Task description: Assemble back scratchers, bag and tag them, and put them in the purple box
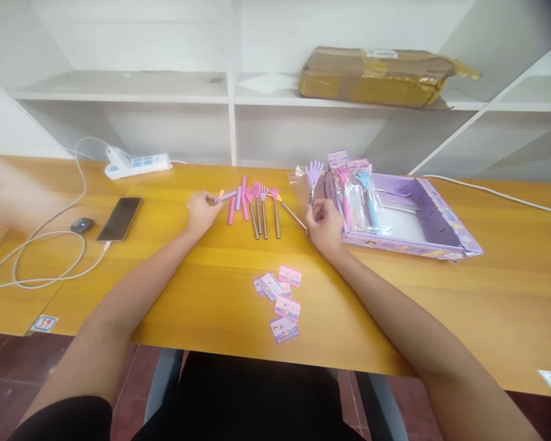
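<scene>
My left hand pinches a short purple tube beside several loose pink and purple tubes. My right hand is closed around the metal rod of a purple hand-shaped piece, which points up near the box. Between my hands lie several metal rods with pink and purple hand-shaped heads. Right of my right hand, a purple box holds a pink hand-shaped item and a blue one in clear wrapping. Small printed cards lie nearer the front edge.
At the left are a phone, a black mouse, looped white cables and a white power strip. Behind the table, a taped cardboard box sits on a white shelf.
</scene>
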`<state>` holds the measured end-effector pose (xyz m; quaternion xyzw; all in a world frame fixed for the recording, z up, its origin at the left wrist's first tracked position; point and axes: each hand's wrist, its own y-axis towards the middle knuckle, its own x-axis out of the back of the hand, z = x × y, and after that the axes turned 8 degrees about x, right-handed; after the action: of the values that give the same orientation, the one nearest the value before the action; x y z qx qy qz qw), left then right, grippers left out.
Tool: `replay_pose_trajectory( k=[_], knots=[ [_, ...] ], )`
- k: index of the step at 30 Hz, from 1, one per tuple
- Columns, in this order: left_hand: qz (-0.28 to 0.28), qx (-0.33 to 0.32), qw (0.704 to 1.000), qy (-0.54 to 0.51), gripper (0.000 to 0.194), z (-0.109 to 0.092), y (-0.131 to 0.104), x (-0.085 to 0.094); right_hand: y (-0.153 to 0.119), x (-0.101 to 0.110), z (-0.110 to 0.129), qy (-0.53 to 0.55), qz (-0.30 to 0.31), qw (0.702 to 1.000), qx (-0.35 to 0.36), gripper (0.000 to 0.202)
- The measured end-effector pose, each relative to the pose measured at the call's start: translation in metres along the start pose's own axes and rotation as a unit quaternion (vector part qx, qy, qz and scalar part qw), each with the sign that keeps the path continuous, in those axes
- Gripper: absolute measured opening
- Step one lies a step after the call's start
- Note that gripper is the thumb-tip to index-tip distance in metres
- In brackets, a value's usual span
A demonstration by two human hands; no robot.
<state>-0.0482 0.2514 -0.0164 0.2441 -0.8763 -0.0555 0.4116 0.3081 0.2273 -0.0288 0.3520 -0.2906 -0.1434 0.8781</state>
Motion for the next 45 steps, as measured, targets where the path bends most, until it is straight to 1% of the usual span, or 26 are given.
replay_pose_trajectory(
  k=[4,7,9,10,11,12,14,15,16,17,18,19,20,22,24,25,27,29,31,33,38,45],
  knots=[
    [0.006,0.008,0.999,-0.034,0.011,-0.002,-0.002,0.005,0.001,0.001,0.011,0.023,-0.007,1.000,0.003,0.015],
    [0.003,0.009,0.999,-0.043,0.008,-0.010,-0.004,0.013,0.007,0.008,0.027,0.027,-0.028,0.999,0.003,0.016],
    [0.009,0.006,0.999,-0.047,0.007,-0.019,-0.005,0.025,0.013,0.018,0.040,0.033,-0.037,0.999,-0.004,0.021],
    [0.016,0.001,0.999,-0.048,0.007,-0.025,-0.007,0.033,0.015,0.025,0.047,0.042,-0.035,0.998,-0.012,0.023],
    [0.025,-0.004,0.998,-0.050,0.007,-0.032,-0.011,0.044,0.015,0.033,0.055,0.056,-0.023,0.998,-0.022,0.025],
    [0.039,-0.013,0.998,-0.051,0.007,-0.040,-0.017,0.058,0.014,0.044,0.064,0.075,0.005,0.997,-0.032,0.027],
    [0.076,-0.037,0.995,-0.054,0.007,-0.053,-0.039,0.089,0.003,0.068,0.085,0.123,0.086,0.987,-0.052,0.031],
    [0.106,-0.065,0.991,-0.055,0.007,-0.059,-0.056,0.106,-0.007,0.081,0.096,0.148,0.134,0.978,-0.063,0.032],
    [0.126,-0.101,0.985,-0.060,0.008,-0.062,-0.076,0.122,-0.020,0.094,0.108,0.175,0.157,0.969,-0.079,0.033],
    [0.140,-0.126,0.980,-0.067,0.011,-0.064,-0.099,0.136,-0.035,0.106,0.120,0.200,0.163,0.961,-0.100,0.032],
    [0.148,-0.140,0.976,-0.080,0.012,-0.064,-0.122,0.148,-0.052,0.117,0.131,0.225,0.154,0.955,-0.119,0.029],
    [0.154,-0.146,0.972,-0.099,0.011,-0.062,-0.145,0.157,-0.070,0.126,0.142,0.253,0.139,0.947,-0.137,0.027],
    [0.160,-0.144,0.969,-0.121,0.010,-0.058,-0.167,0.162,-0.087,0.133,0.151,0.279,0.121,0.941,-0.149,0.025],
    [0.180,-0.119,0.962,-0.167,0.008,-0.047,-0.203,0.162,-0.118,0.140,0.163,0.316,0.086,0.929,-0.172,0.026],
    [0.223,-0.097,0.945,-0.221,0.009,-0.035,-0.225,0.152,-0.141,0.139,0.164,0.333,0.046,0.921,-0.199,0.030],
    [0.235,-0.081,0.936,-0.249,0.009,-0.030,-0.231,0.145,-0.148,0.137,0.161,0.336,0.021,0.917,-0.214,0.030],
    [0.239,-0.048,0.925,-0.293,0.011,-0.022,-0.236,0.131,-0.157,0.131,0.150,0.341,-0.027,0.908,-0.241,0.030],
    [0.215,-0.014,0.922,-0.320,0.014,-0.018,-0.236,0.119,-0.158,0.127,0.138,0.343,-0.068,0.903,-0.250,0.029],
    [0.188,0.013,0.923,-0.335,0.018,-0.015,-0.236,0.112,-0.156,0.125,0.128,0.350,-0.087,0.899,-0.246,0.025],
    [0.174,0.026,0.923,-0.343,0.021,-0.012,-0.237,0.108,-0.155,0.124,0.122,0.365,-0.083,0.894,-0.245,0.022],
    [0.179,0.020,0.922,-0.343,0.017,-0.006,-0.242,0.107,-0.160,0.122,0.120,0.400,-0.037,0.879,-0.256,0.021],
    [0.190,-0.004,0.921,-0.339,0.012,-0.009,-0.243,0.108,-0.159,0.122,0.122,0.416,-0.003,0.864,-0.283,0.029]
  ],
)
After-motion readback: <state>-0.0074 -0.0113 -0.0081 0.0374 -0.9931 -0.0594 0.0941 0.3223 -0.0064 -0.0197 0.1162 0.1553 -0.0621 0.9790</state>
